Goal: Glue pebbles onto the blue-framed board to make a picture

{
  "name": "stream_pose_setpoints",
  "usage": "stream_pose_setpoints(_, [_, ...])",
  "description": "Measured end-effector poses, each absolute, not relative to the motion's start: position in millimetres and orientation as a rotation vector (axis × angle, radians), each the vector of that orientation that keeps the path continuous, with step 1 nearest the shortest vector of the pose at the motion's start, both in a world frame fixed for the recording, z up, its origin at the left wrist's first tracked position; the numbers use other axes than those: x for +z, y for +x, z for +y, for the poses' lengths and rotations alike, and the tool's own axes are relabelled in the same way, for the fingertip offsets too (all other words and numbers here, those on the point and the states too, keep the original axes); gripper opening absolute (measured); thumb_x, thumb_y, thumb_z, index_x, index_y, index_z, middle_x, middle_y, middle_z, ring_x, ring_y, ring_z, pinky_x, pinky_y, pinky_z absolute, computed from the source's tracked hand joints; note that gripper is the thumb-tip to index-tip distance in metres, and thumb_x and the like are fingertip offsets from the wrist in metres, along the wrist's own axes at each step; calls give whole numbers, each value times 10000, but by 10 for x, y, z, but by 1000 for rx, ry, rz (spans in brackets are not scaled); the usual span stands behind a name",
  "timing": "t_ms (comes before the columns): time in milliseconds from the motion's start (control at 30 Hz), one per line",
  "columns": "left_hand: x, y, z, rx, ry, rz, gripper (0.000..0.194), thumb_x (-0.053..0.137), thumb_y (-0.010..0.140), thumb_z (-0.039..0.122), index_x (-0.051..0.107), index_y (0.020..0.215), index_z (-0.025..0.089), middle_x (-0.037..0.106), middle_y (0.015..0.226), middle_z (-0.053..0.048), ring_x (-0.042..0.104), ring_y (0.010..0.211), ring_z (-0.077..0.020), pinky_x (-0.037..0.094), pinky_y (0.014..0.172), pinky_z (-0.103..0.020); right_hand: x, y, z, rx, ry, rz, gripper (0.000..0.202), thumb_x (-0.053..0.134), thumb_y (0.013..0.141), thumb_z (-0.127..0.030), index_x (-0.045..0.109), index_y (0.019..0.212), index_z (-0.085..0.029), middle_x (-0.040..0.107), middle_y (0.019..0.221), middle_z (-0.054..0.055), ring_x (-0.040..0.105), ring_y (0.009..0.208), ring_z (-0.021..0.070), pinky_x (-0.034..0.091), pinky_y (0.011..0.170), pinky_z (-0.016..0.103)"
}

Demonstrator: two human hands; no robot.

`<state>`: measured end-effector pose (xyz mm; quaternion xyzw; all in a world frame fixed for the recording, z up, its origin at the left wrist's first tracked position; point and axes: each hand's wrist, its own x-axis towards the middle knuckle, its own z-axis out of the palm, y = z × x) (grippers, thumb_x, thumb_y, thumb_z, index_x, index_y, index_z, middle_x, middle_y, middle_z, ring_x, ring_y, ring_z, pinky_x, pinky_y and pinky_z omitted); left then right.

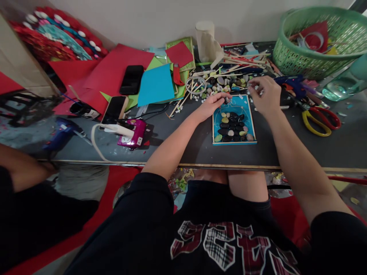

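A blue card panel (250, 121) with a thin pale stick frame lies on the table before me. Rows of black pebbles (233, 126), with several yellowish and pinkish ones among them, cover its lower part. Faint looping lines run over the upper part. My left hand (211, 106) rests at the panel's upper left corner, thumb and fingers closed around a small dark pebble (225, 100). Just beyond the upper right corner, my right hand (267, 94) is raised with its fingertips pinched together. What they hold, if anything, is too small to make out.
Loose pebbles (220, 81), a tape ring (196, 85) and thin sticks lie behind the panel. Scissors (318, 121), a blue glue gun (295, 84) and a green basket (318, 61) are on the right. Left are a purple power adapter (132, 133), phones and coloured paper (157, 84). Another person's arm (25, 168) shows far left.
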<state>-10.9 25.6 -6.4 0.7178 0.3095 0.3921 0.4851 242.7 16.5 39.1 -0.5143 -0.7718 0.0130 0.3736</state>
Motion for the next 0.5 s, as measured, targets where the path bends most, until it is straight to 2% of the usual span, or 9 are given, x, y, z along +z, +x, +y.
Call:
stream_pose_setpoints(133, [-79, -114, 272, 963, 1720, 757, 383, 621, 1001, 516, 705, 1151, 174, 717, 1215, -91, 668, 1099, -218, 521, 952, -307, 344, 2111, 3, 81, -1071, -2104, 292, 532, 1023, -453, 755, 1002, -267, 752, 974, 76, 691, 853, 271, 574, 816, 439])
stream_pose_setpoints(267, [-117, -105, 298, 954, 1701, 792, 407, 651, 982, 531, 698, 1164, 170, 740, 1143, -85, 685, 1046, -217, 535, 937, -314, 272, 1932, -78, 102, -1034, -2121, 252, 555, 1018, -408, 761, 1030, -265, 765, 1008, 65, 685, 807, 247, 567, 794, 411])
stream_pose_setpoints(400, [-141, -87, 306, 988, 1739, 809, 401, 653, 985, 502, 717, 1186, 161, 741, 1242, -99, 677, 1169, -243, 524, 1034, -344, 266, 1911, -97, 87, -1108, -2103, 233, 560, 1010, -376, 758, 1000, -254, 759, 986, 75, 680, 806, 249, 561, 775, 403])
stream_pose_setpoints(500, [-134, -84, 294, 1016, 1823, 834, 331, 641, 1003, 422, 737, 1168, 152, 744, 1266, -106, 669, 1233, -255, 507, 1083, -362, 273, 1910, -93, 81, -1162, -2108, 207, 559, 994, -344, 735, 985, -236, 738, 930, 78, 663, 769, 239, 558, 774, 402])
